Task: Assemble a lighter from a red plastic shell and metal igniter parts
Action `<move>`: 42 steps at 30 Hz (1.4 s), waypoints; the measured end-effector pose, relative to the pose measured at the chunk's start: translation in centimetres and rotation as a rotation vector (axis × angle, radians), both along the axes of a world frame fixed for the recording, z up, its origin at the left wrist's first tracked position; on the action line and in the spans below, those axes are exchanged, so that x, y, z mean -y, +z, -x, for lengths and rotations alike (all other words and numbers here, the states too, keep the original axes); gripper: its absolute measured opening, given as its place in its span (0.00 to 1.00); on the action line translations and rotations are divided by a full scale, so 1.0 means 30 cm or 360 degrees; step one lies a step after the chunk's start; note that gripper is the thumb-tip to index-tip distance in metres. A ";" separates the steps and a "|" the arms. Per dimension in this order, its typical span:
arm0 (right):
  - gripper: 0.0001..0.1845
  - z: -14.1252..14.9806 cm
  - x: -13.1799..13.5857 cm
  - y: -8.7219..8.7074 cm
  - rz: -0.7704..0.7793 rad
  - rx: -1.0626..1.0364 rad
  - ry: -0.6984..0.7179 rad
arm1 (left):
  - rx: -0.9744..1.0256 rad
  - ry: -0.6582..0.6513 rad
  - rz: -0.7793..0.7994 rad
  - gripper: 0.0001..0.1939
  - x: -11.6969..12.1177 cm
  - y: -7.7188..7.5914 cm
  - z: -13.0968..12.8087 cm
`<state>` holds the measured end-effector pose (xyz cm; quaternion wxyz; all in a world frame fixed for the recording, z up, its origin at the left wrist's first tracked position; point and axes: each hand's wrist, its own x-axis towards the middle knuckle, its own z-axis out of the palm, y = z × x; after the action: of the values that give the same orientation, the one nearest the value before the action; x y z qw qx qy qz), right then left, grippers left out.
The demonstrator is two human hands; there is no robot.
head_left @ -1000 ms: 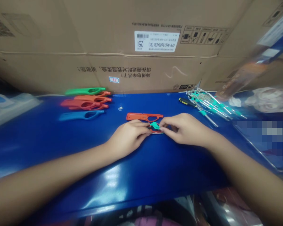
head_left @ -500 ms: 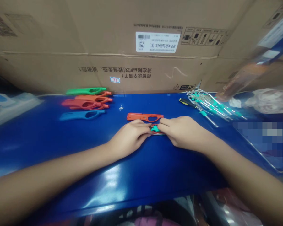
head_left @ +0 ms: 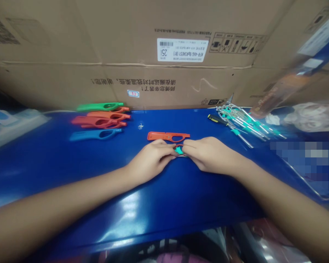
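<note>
Both hands closing in on a small green piece

Right in the middle of the blue table (head_left: 84, 157), two bare hands are working almost fingertip to fingertip. The left hand (head_left: 157, 159) is clamping thumb and fingers on the near end of a red-edged part (head_left: 180, 145), which is mostly hiding behind the fingers. The right hand (head_left: 205, 153) is curling its fingers together over the other end; its fingertips are staying out of sight, so I cannot tell what they are pinching. Between the two, a green piece (head_left: 179, 150) is showing inside the red edge.

Just beyond the knuckles, an orange-red casing half (head_left: 168, 137) is lying lengthwise, its oval opening pointing to the right. Over on the left, more casings are lining up: a green casing (head_left: 98, 106) at the back, a cluster of orange and red casings (head_left: 98, 121) overlapping in the middle, a blue casing (head_left: 95, 134) in front. Some tiny pale bits (head_left: 140, 126) are sitting between that group and the casing half.

Across to the right, a black-and-yellow screwdriver handle (head_left: 217, 119) is resting against a heap of metal rods (head_left: 249, 126) carrying green pieces. Behind everything, a cardboard box (head_left: 98, 44) is standing like a wall, its printing running upside down.
</note>
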<state>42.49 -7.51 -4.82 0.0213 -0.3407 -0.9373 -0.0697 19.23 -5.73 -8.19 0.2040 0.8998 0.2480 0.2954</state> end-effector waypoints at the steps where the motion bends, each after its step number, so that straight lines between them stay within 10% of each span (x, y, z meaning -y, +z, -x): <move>1: 0.09 0.000 -0.001 0.001 0.0027 -0.0034 0.0004 | -0.0002 -0.0003 -0.0001 0.09 0.000 0.000 0.000; 23: 0.10 -0.001 0.003 0.019 0.0280 -0.0255 -0.0160 | -0.0102 0.0120 -0.0033 0.11 0.008 -0.005 -0.003; 30: 0.07 -0.021 -0.023 0.032 0.0584 -0.0638 -0.0385 | -0.0309 -0.0013 -0.0452 0.16 -0.011 -0.011 -0.002; 42: 0.03 -0.127 -0.045 0.098 0.0864 -0.0307 -0.0481 | -0.0392 -0.0001 -0.0441 0.16 -0.023 0.001 0.002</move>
<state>46.31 -6.15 -1.89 0.0079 -0.4744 -0.8541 0.2130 19.16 -5.05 -8.15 0.0462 0.9487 0.2277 0.2143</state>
